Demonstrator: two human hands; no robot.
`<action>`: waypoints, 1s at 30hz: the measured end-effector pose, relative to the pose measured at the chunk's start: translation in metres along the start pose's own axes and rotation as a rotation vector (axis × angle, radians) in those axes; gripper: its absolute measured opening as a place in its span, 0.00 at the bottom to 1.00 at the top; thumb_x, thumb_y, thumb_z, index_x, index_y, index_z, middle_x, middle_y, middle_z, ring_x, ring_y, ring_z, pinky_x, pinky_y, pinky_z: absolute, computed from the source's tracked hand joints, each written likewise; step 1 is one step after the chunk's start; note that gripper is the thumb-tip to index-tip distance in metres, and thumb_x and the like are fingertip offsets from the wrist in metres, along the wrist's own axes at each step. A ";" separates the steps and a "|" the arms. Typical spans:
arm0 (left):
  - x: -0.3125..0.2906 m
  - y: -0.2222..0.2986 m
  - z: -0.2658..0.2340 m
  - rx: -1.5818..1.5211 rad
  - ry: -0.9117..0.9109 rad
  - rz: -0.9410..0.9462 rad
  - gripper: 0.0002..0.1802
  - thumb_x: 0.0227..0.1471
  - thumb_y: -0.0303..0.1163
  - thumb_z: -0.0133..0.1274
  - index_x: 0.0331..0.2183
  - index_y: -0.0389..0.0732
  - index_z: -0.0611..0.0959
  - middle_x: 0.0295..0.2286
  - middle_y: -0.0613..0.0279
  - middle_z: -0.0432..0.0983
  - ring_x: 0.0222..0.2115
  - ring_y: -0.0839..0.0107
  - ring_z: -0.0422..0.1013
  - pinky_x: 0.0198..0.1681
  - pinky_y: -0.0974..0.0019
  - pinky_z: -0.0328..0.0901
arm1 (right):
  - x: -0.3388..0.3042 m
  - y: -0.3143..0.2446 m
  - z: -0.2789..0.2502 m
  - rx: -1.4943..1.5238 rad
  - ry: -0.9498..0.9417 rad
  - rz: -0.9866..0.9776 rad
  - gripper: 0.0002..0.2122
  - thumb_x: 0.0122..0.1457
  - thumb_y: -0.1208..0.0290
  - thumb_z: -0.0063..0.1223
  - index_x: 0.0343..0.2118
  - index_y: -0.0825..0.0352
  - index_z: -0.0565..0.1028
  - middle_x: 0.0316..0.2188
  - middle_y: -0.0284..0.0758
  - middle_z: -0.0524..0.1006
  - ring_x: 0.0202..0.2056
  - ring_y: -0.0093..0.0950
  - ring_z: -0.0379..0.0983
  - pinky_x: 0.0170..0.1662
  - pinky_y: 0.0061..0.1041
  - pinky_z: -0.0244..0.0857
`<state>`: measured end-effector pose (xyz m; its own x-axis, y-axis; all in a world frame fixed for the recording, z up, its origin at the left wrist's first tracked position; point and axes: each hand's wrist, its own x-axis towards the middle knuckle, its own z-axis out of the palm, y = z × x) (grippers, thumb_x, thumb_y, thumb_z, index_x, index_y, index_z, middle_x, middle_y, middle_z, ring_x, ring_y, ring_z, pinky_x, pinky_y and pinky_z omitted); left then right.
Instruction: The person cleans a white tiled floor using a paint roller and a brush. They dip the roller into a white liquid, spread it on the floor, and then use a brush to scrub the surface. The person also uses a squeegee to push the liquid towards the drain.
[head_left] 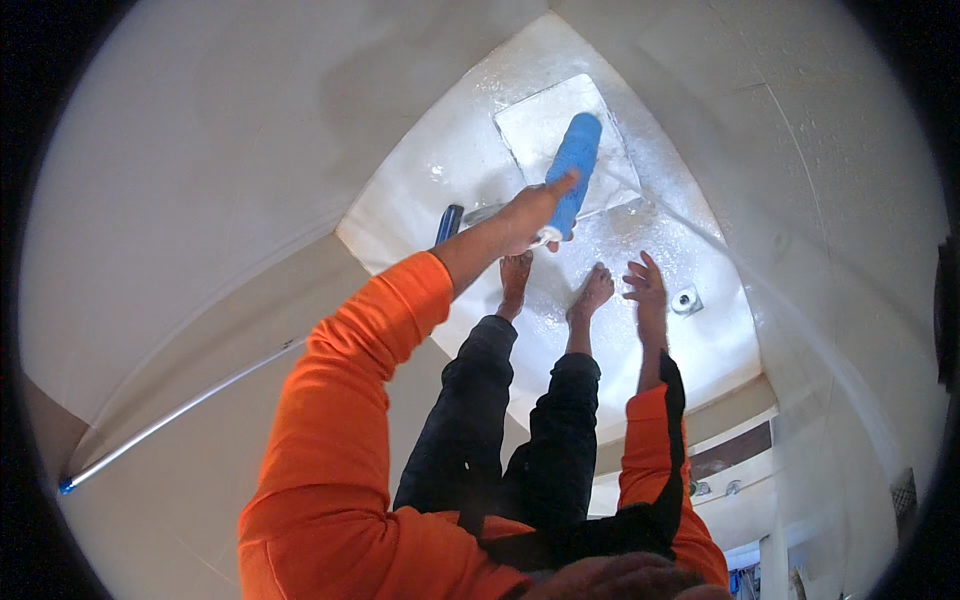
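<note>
My left hand (534,214) is closed around a blue paint roller (576,160), fingers near its lower end, where a white core shows. A dark blue handle (449,224) with a short metal rod sticks out on the left side of that hand; where the rod meets the roller is hidden by my hand. The roller is held tilted above a white square panel (535,120) in the wet shower floor. My right hand (648,280) hangs open with fingers apart, holding nothing, beside the round floor drain (686,300).
A stream of water (790,310) crosses from the lower right toward the roller. My bare feet (592,290) stand on the wet white shower tray (430,170). Pale walls enclose it. A silver pole (190,412) with a blue end leans at the left.
</note>
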<state>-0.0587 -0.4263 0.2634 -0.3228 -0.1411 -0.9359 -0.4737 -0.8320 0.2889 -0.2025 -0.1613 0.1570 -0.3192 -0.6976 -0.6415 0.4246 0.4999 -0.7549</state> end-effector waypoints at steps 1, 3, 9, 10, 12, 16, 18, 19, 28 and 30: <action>0.000 -0.001 0.002 -0.128 0.007 -0.030 0.32 0.54 0.59 0.40 0.44 0.38 0.69 0.25 0.56 0.71 0.24 0.63 0.72 0.20 0.62 0.66 | -0.009 -0.024 0.037 -0.335 0.106 0.019 0.34 0.50 0.68 0.60 0.59 0.61 0.56 0.51 0.41 0.65 0.48 0.32 0.67 0.44 0.28 0.67; 0.004 -0.015 0.000 -0.272 0.001 -0.009 0.30 0.56 0.56 0.38 0.44 0.37 0.68 0.26 0.56 0.71 0.24 0.63 0.72 0.21 0.63 0.66 | -0.015 -0.043 0.084 -0.307 0.007 -0.088 0.38 0.46 0.70 0.63 0.60 0.62 0.54 0.54 0.42 0.62 0.54 0.36 0.61 0.50 0.35 0.62; 0.010 -0.008 0.046 -0.764 -0.260 -0.001 0.31 0.60 0.49 0.32 0.48 0.28 0.61 0.34 0.43 0.69 0.36 0.53 0.71 0.41 0.50 0.68 | 0.002 -0.068 0.110 -0.294 -0.028 -0.074 0.24 0.48 0.72 0.60 0.48 0.68 0.66 0.44 0.40 0.71 0.46 0.30 0.68 0.43 0.29 0.64; 0.008 -0.002 0.051 -0.799 -0.270 -0.003 0.30 0.60 0.49 0.32 0.48 0.28 0.60 0.34 0.42 0.69 0.36 0.52 0.71 0.43 0.50 0.68 | 0.004 -0.071 0.112 -0.221 -0.005 -0.036 0.20 0.48 0.72 0.59 0.45 0.69 0.68 0.39 0.39 0.74 0.42 0.29 0.70 0.41 0.28 0.64; 0.009 0.009 0.067 -0.871 -0.319 -0.024 0.30 0.60 0.48 0.31 0.48 0.28 0.60 0.35 0.41 0.69 0.37 0.51 0.70 0.46 0.48 0.66 | 0.009 -0.068 0.107 -0.255 0.218 -0.205 0.09 0.55 0.73 0.50 0.36 0.72 0.71 0.25 0.32 0.74 0.28 0.22 0.69 0.31 0.23 0.62; -0.004 0.021 0.084 -0.657 -0.338 0.047 0.30 0.61 0.43 0.32 0.56 0.31 0.51 0.44 0.37 0.63 0.48 0.47 0.64 0.51 0.46 0.63 | 0.006 -0.065 0.087 -0.176 0.444 -0.295 0.11 0.62 0.68 0.42 0.30 0.71 0.71 0.18 0.28 0.68 0.20 0.17 0.62 0.23 0.19 0.55; -0.009 0.019 0.081 -0.642 -0.285 0.067 0.29 0.60 0.40 0.38 0.56 0.35 0.53 0.46 0.37 0.60 0.49 0.47 0.62 0.51 0.46 0.62 | 0.008 -0.058 0.072 -0.183 0.481 -0.229 0.15 0.63 0.63 0.40 0.31 0.71 0.73 0.17 0.30 0.69 0.21 0.20 0.62 0.24 0.21 0.57; -0.006 0.012 0.074 -0.612 -0.284 0.128 0.29 0.59 0.40 0.40 0.56 0.36 0.54 0.46 0.37 0.60 0.49 0.47 0.62 0.51 0.46 0.62 | 0.002 -0.084 0.081 -0.175 0.530 -0.087 0.22 0.64 0.54 0.36 0.29 0.71 0.72 0.15 0.30 0.66 0.20 0.19 0.61 0.23 0.22 0.55; 0.019 0.001 0.058 -0.195 0.111 0.186 0.38 0.53 0.52 0.44 0.59 0.44 0.56 0.54 0.49 0.55 0.53 0.57 0.56 0.53 0.48 0.54 | -0.021 -0.074 0.072 -0.134 0.449 0.026 0.25 0.63 0.49 0.34 0.27 0.70 0.72 0.15 0.30 0.66 0.20 0.19 0.61 0.24 0.21 0.55; 0.020 -0.003 0.063 -0.159 0.138 0.176 0.40 0.52 0.53 0.44 0.60 0.45 0.52 0.57 0.52 0.52 0.55 0.57 0.52 0.54 0.49 0.51 | -0.022 -0.071 0.072 -0.128 0.436 -0.028 0.26 0.62 0.46 0.32 0.28 0.69 0.71 0.14 0.28 0.64 0.16 0.16 0.58 0.19 0.17 0.51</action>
<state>-0.1147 -0.3929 0.2567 -0.2690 -0.3534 -0.8960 -0.2820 -0.8606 0.4241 -0.1645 -0.2182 0.2343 -0.6679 -0.4441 -0.5973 0.3111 0.5625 -0.7661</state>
